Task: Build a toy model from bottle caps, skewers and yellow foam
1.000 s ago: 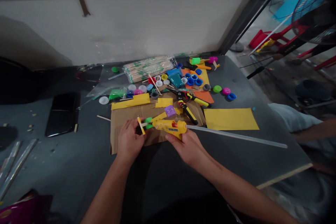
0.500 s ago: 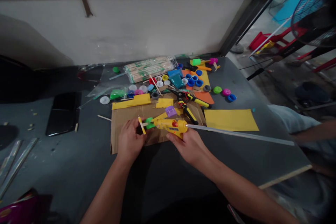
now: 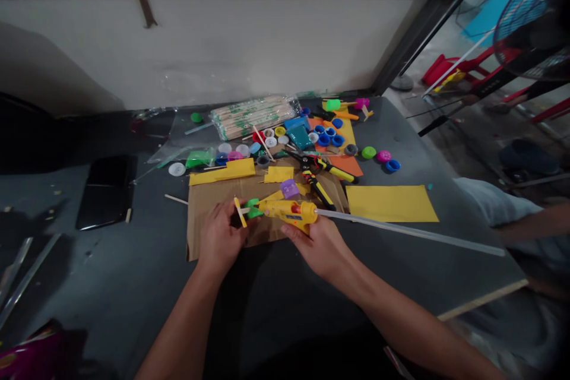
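Note:
My right hand is wrapped round the handle of a yellow hot glue gun. A long clear glue stick sticks out of the gun's back, reaching far to the right. With closed fingers, my left hand holds a small craft piece made of a green bottle cap, a thin stick and a yellow strip. The gun's nozzle meets or nearly meets the green cap; contact cannot be made out. Beneath lies a brown cardboard sheet, with a purple cap just beyond the gun.
Wire strippers with yellow-black handles lie behind the gun. Further back are several bottle caps and a bag of wooden sticks. Yellow paper lies right, a black phone left. Another person's arm shows at the right.
Both hands keep almost the same pose, with the glue gun at the green cap. The gun has shifted very slightly left, and its glue stick's far end sits a little lower and further right.

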The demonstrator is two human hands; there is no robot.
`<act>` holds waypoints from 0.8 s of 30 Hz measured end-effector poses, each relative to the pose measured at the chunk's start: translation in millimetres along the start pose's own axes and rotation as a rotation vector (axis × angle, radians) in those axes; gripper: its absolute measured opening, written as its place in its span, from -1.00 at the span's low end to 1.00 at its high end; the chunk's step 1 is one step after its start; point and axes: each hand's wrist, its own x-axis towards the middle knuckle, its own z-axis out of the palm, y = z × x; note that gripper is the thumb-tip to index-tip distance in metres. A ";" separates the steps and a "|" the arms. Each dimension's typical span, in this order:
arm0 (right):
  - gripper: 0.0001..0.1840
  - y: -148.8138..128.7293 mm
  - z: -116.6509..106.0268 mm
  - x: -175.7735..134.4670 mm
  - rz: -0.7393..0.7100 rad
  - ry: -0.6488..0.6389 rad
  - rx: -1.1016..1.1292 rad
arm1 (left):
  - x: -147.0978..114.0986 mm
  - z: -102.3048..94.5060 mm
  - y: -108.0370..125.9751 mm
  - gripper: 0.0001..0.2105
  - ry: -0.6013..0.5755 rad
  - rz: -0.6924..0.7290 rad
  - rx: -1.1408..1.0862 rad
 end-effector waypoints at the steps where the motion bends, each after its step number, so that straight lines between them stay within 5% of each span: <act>1: -0.66 0.0 0.3 0.5 -0.006 -0.001 -0.002 | 0.1 -0.1 0.1 -0.70 0.002 0.002 0.007; 14: -0.74 4.3 4.1 -0.5 0.065 0.028 0.086 | 0.1 1.4 -1.5 -0.68 0.002 -0.001 -0.023; 19: -0.64 7.0 8.9 -3.3 0.352 -0.073 0.648 | 0.5 -0.1 1.1 -0.68 -0.005 -0.021 0.022; 24: -0.67 3.2 11.8 -7.9 0.437 -0.083 1.133 | 0.6 0.5 0.5 -0.68 0.009 -0.035 0.038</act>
